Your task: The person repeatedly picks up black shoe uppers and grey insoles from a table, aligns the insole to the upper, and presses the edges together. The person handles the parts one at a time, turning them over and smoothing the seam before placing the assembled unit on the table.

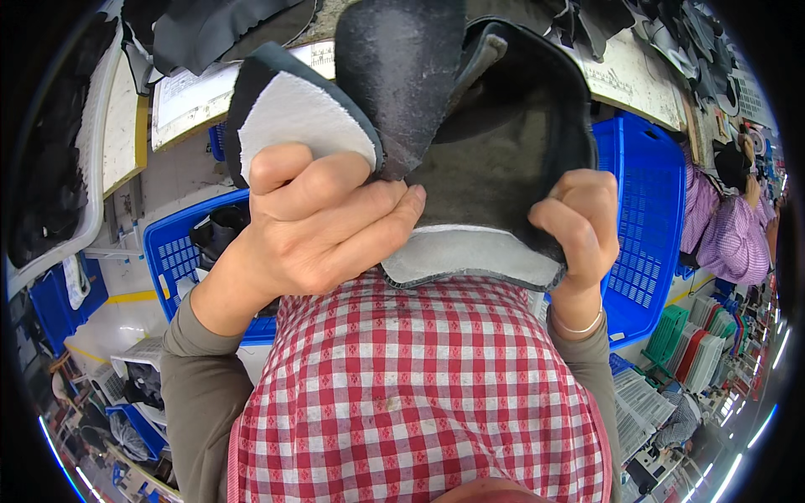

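In front of my chest I hold a black leather shoe upper (pixel 503 172), its dark inner side facing me. My left hand (pixel 323 222) is closed on its left part, beside a pale white lining patch (pixel 298 117). The fingers are pressed near the base of a dark tongue-shaped flap (pixel 398 75), which stands upright in the middle. On the right, my right hand (pixel 580 226) grips the upper's edge with curled fingers. A white strip (pixel 470 251) lines its lower edge. Part of the upper lies hidden behind my fingers.
Blue plastic crates stand at the left (pixel 172 260) and right (pixel 641 235); the left one holds dark pieces. Ahead is a worktable (pixel 197 105) with black leather pieces (pixel 218 33). A person in a checked purple top (pixel 729 222) works at the right.
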{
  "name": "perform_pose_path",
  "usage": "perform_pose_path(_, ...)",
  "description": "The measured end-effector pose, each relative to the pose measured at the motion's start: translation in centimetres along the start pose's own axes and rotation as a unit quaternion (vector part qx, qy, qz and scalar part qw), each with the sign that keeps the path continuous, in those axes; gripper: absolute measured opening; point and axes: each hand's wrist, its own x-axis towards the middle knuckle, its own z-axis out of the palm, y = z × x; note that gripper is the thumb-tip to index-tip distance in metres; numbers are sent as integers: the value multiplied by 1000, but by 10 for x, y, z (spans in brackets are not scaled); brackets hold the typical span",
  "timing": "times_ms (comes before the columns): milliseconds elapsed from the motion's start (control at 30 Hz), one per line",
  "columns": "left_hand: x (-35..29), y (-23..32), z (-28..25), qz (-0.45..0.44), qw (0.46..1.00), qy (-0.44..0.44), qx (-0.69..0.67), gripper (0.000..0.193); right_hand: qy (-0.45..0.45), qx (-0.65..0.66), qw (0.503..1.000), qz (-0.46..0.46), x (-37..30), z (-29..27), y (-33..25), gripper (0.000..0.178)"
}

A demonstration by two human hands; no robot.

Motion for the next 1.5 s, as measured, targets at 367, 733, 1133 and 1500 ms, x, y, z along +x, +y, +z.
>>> perform_pose_path(367,23,-4,25,-118,910,-300,-260,42,-21,24,969,245,-48,26,25,30)
perform_pose_path(733,63,5,98,-150,935,-216,-237,17,-242,-166,952,92,-28,-1,68,10)
perform_pose_path(1133,62,-26,70,-383,785,-281,-396,66,-256,-28,959,121,-18,33,76,10)
perform_pose_path(1500,144,-67,66,-87,953,-266,-117,19,-179,-105,976,65,43,43,61,9)
